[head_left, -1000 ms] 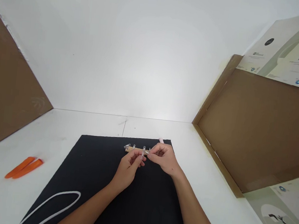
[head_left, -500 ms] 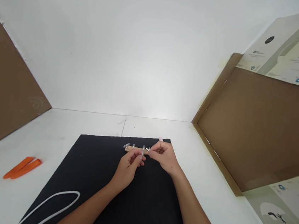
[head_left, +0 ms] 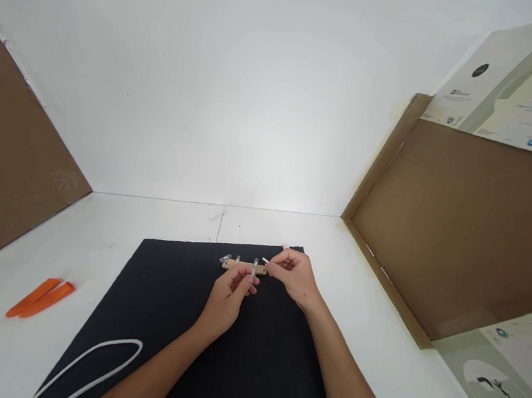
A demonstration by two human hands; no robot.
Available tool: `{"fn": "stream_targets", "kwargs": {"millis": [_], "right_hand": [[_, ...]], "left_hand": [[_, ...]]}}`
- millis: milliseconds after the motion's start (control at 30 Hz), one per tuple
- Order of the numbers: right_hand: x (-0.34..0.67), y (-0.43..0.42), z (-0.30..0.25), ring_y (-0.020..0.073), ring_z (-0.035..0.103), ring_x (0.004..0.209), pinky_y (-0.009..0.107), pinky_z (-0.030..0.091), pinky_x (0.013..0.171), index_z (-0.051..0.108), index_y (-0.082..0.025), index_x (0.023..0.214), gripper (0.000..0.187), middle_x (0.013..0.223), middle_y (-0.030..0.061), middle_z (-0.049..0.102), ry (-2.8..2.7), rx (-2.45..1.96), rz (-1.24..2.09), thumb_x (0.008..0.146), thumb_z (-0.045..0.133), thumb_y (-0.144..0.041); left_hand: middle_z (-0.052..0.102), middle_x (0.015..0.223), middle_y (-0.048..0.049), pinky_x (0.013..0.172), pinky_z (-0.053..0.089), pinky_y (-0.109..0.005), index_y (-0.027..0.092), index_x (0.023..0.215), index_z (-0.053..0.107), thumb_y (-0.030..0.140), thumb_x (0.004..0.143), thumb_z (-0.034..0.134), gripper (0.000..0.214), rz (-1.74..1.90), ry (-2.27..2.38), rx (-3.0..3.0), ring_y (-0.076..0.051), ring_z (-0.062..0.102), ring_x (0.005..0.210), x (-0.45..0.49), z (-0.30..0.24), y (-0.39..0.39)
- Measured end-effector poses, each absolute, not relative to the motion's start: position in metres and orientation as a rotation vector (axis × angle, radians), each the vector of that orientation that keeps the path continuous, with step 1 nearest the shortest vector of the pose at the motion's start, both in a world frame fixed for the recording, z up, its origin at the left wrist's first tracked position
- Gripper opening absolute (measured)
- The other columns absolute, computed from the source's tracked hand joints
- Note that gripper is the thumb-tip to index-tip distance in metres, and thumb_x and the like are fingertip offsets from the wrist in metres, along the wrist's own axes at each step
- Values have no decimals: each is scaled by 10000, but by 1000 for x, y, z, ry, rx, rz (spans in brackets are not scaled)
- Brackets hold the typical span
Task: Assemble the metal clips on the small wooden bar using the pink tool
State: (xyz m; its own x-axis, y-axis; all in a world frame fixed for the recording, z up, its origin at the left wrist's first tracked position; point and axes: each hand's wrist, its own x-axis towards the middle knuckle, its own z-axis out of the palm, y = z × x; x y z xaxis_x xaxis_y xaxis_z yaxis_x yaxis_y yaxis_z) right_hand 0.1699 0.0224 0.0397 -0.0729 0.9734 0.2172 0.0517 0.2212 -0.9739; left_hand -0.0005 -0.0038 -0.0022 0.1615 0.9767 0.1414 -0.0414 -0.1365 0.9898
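Note:
A short wooden strip [head_left: 229,265] with several small clear plastic pieces along it is held above the black mat. My left hand [head_left: 231,290] is closed on the strip from the near side, its thumb by an upright clear plastic piece [head_left: 255,265]. At the strip's right end, my right hand [head_left: 293,276] pinches a small, pale, shiny piece [head_left: 265,260] between thumb and forefinger. That piece is tilted, and its exact kind is too small to make out. Another clear piece [head_left: 225,258] slants at the strip's left end.
The black mat [head_left: 160,302] lies on a white table [head_left: 115,227]. A white cable loop [head_left: 111,342] crosses its front left corner. Two orange pieces [head_left: 41,299] lie farther left. A small pink item [head_left: 285,246] shows behind my right hand. Brown cardboard panels [head_left: 473,221] stand at both sides.
My right hand has shifted very slightly, and the small piece in its fingers has lifted and tilted at the strip's right end. My left hand and the strip have stayed put.

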Motion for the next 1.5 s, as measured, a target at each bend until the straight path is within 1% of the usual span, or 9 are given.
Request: {"fn": "stream_targets", "kwargs": {"millis": [200,300,433,600,767,900,1133,1267,1500], "right_hand": [[170,12,45,130,603,564,258,457,544,644,-175,649,224,637,4,675,-1538,-860,1429,657,818,-316],[169,10,46,132,606,569,256,457,541,643,-174,657,224,635,3,672,-1547,-830,1470,660,819,-311],[169,16,43,131,597,551,275,478,564,657,-175,654,207,618,5,673,-1439,-961,1275,670,805,-320],[171,23,41,106,570,509,325,512,693,649,-179,620,208,567,-12,660,-1397,-1052,1121,678,796,-314],[171,17,43,128,602,547,266,472,552,650,-176,648,212,604,-1,676,-1468,-976,1317,665,804,-320],[169,12,45,151,648,599,272,491,565,647,-176,661,214,637,7,693,-1503,-866,1445,667,815,-307],[169,20,41,132,611,548,278,496,573,665,-175,651,197,602,10,680,-1393,-1007,1204,674,799,-316],[171,25,38,120,594,529,319,529,686,657,-180,634,201,568,-6,664,-1348,-1071,1086,670,795,-322],[170,16,46,142,624,561,284,502,575,657,-175,645,238,602,5,680,-1429,-985,1311,646,820,-349]], "left_hand": [[653,842,-30,680,479,-269,177,943,633,389,891,561,230,1219,975,1370,-144,606,726,0,0,-3],[653,831,-23,680,479,-265,179,932,632,387,891,562,222,1224,972,1368,-142,604,723,-1,1,-3],[660,856,-33,686,479,-274,178,944,639,397,903,541,244,1209,985,1382,-144,608,727,-1,0,-4],[669,861,-36,686,480,-277,182,954,636,415,900,542,257,1201,998,1362,-149,613,727,-1,-1,-4],[660,852,-38,684,478,-273,176,950,637,424,896,544,270,1200,985,1376,-151,608,728,-1,1,-4],[653,826,-33,678,479,-274,175,956,643,426,884,559,275,1212,990,1373,-156,601,723,0,2,-4],[669,853,-41,686,476,-274,178,968,649,416,910,529,273,1202,977,1382,-148,607,726,-1,2,-5],[677,855,-49,690,480,-282,172,970,649,433,910,523,295,1202,986,1374,-154,612,729,0,0,-4],[685,851,-47,681,477,-277,176,1003,660,440,910,524,311,1211,979,1380,-154,612,727,-1,2,-4]]}}
